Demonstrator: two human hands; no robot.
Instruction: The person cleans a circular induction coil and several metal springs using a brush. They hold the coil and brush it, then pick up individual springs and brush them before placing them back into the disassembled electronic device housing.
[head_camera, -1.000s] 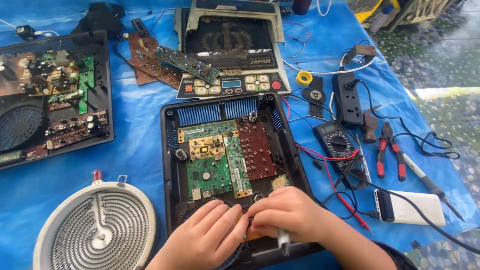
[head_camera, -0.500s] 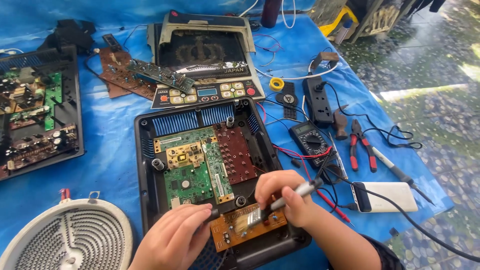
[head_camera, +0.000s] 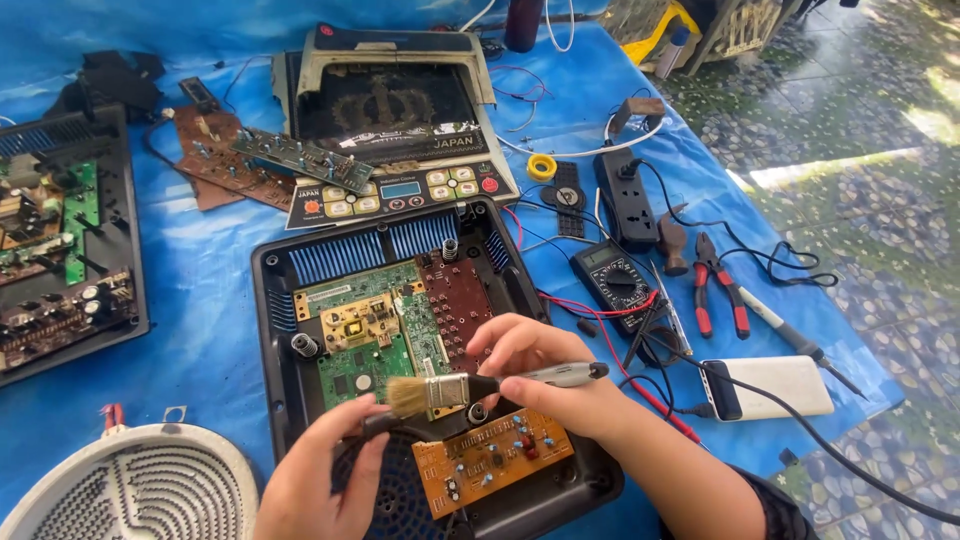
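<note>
While the paintbrush (head_camera: 470, 385) is held level above the open black appliance housing (head_camera: 290, 262), its long axis is laid almost straight across the view, with the pale bristles pointed toward the person's left and the dark handle tip pointed toward the right. The handle is pinched by the right hand (head_camera: 545, 375), the fingers being curled round it behind the metal ferrule. The bristles are seen just above the lower edge of the green circuit board (head_camera: 365, 340), and whether they touch it cannot be told. The left hand (head_camera: 320, 475) is pressed against the housing's near rim, with its thumb closed on a dark part beside the bristles. An orange-brown circuit board (head_camera: 492, 458) is tilted in the housing's near corner, just below the brush. A multimeter (head_camera: 615, 280) with red and black leads is laid to the right of the housing, and red-handled pliers (head_camera: 718, 285) are seen beyond it on the blue sheet (head_camera: 215, 300).
</note>
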